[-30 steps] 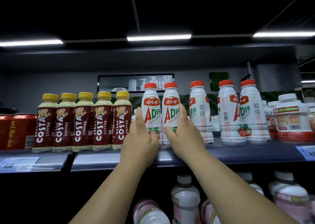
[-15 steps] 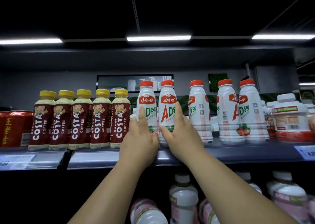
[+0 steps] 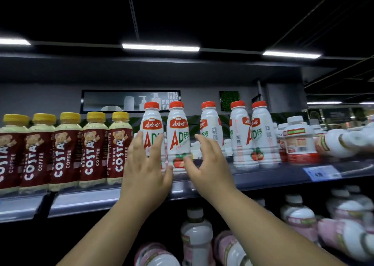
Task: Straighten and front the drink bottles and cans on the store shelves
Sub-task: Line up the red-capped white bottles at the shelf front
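Five white AD milk bottles with red caps stand on the grey shelf. The leftmost AD bottle and the second AD bottle face front with their labels. My left hand lies open against the lower part of the leftmost one, fingers spread. My right hand is open just right of the second bottle, thumb near its base, fingers apart and off it. The third AD bottle and two further AD bottles stand turned, labels partly sideways.
A row of yellow-capped Costa coffee bottles fills the shelf to the left. Squat white jars stand at the right, with a blurred bottle lying beyond. Pale pink bottles crowd the shelf below. A price tag hangs on the shelf edge.
Both hands have let go of the two left AD bottles and opened. The right hand has slid right, off the second bottle. The view has shifted right and closer.
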The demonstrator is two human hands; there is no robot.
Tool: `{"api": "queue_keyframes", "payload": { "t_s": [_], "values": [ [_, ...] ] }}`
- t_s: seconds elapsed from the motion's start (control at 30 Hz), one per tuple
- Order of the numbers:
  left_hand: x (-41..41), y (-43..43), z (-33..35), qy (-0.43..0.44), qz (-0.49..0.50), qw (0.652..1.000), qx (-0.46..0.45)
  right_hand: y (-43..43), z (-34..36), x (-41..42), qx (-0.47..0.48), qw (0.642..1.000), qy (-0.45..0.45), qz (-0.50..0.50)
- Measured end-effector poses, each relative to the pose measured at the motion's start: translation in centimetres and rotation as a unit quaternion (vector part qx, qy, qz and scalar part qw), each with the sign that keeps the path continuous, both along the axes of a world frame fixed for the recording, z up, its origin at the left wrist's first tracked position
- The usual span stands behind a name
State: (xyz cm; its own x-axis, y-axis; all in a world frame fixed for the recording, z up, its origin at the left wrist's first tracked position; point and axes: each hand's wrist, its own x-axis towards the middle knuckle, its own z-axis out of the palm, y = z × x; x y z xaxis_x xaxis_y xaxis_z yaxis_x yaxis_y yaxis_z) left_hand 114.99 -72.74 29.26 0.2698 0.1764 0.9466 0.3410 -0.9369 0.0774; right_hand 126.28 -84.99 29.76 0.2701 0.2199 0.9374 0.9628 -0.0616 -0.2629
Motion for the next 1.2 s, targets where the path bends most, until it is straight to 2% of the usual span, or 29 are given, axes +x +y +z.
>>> {"api": "queue_keyframes", "payload": {
  "t_s": [0.13,0.23,0.3,0.37,0.5,0.63,0.83,1.03,1.2],
  "values": [
    [0.7,-2.1,-0.5,0.033,0.006,0.999,0.030,-4.2,-0.1,2.8,0.022,0.999,-0.004,-0.043],
    [2.8,-5.8,-0.2,0.027,-0.042,0.996,0.075,-7.0,0.4,5.0,0.021,0.996,-0.004,-0.086],
    [4.4,-8.4,0.2,0.034,-0.075,0.994,0.075,-8.2,0.7,6.3,0.008,0.994,0.008,-0.108],
    [6.4,-10.3,0.6,0.037,-0.104,0.993,0.042,-9.0,0.8,7.7,-0.016,0.993,0.029,-0.109],
    [9.7,-11.1,1.3,0.015,-0.095,0.994,-0.049,-9.4,1.5,9.9,-0.079,0.991,0.062,-0.091],
    [11.5,-10.9,1.5,0.017,-0.070,0.985,-0.155,-8.9,1.8,11.0,-0.110,0.989,0.037,-0.096],
    [12.4,-11.0,1.6,0.011,-0.028,0.984,-0.175,-9.0,1.8,12.3,-0.103,0.991,0.042,-0.074],
    [12.3,-10.9,2.6,0.010,-0.028,0.973,-0.231,-8.3,2.0,12.1,-0.172,0.982,0.062,-0.048],
    [12.0,-10.3,2.5,0.003,-0.079,0.965,-0.249,-8.1,1.7,12.0,-0.119,0.988,0.070,-0.066]
  ]
}}
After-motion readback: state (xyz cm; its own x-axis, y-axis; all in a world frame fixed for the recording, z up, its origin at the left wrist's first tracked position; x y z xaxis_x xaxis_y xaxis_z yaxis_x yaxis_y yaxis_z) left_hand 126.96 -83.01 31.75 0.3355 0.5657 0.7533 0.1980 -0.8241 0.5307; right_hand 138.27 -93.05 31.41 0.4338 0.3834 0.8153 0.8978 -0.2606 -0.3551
